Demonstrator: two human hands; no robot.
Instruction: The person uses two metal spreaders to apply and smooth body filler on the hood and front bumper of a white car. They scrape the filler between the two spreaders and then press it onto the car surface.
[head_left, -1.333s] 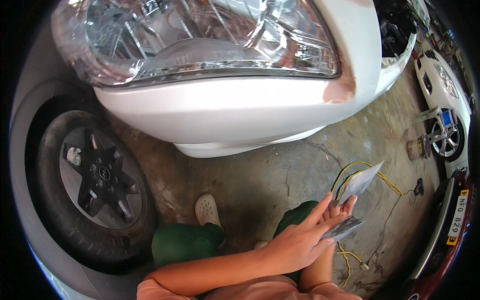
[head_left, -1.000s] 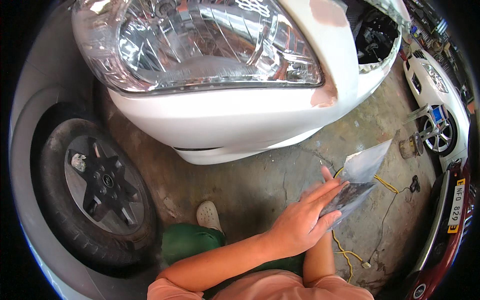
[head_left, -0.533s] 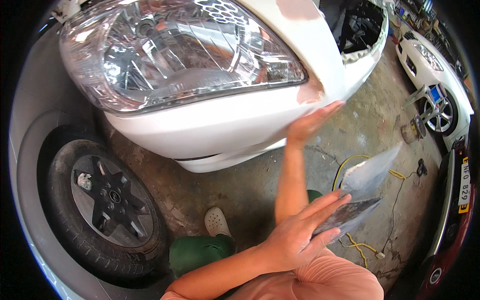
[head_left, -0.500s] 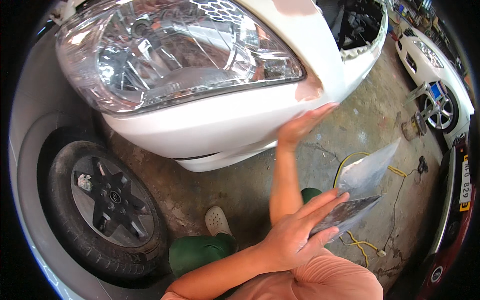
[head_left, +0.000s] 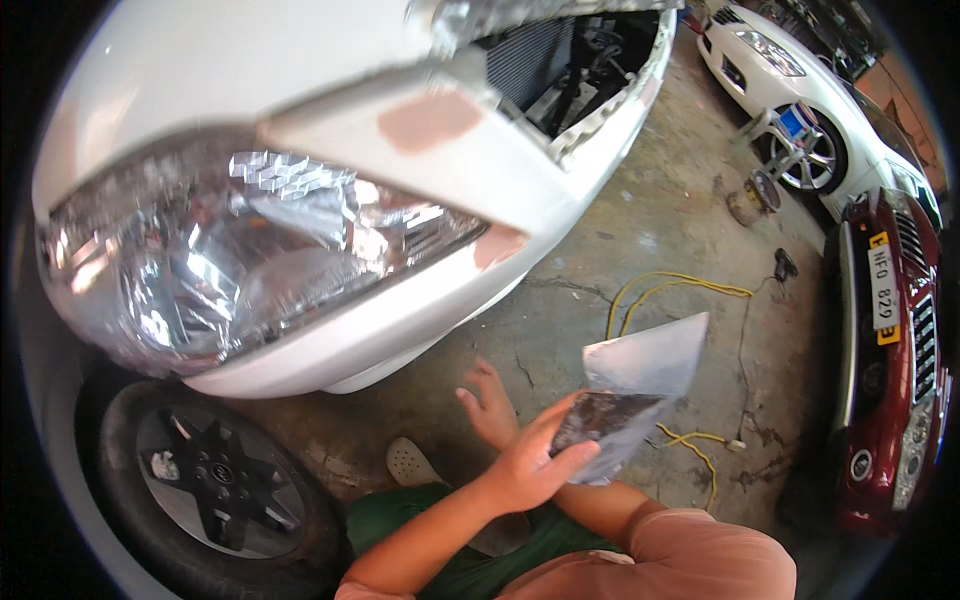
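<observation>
Folded grey abrasive paper sheet (head_left: 640, 390): matt, gritty, dark worn patch showing on lower fold; left hand (head_left: 530, 462) pinching it. White painted car bumper (head_left: 420, 300): glossy, smooth, bearing dull pinkish filler patches (head_left: 430, 120). Clear plastic headlamp lens (head_left: 240, 260): glossy, faceted chrome reflector gleaming behind. Black rubber tyre (head_left: 215, 485): matt. Grey concrete floor (head_left: 640, 230): rough, cracked, stained. Yellow plastic-sheathed cable (head_left: 670, 290): smooth.

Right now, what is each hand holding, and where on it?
The left hand pinches a folded sheet of sandpaper at its lower left corner, thumb on the dark face. The right hand is open and holds nothing.
</observation>
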